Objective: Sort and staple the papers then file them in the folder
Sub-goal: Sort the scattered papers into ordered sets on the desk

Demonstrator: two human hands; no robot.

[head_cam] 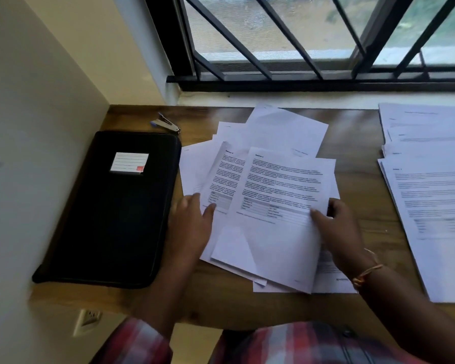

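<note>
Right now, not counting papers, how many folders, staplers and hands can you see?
Folders: 1, the black folder
Staplers: 1, the stapler
Hands: 2, the left hand resting on the papers, the right hand pinching the top sheet
Total: 4

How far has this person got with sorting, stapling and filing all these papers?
Partly sorted: several stacks lie at the right. In hand: the right hand pinches the top sheet of the loose pile, the left hand rests on it. Left: the stapler lies untouched near the closed folder, so stapling and filing remain.
</note>
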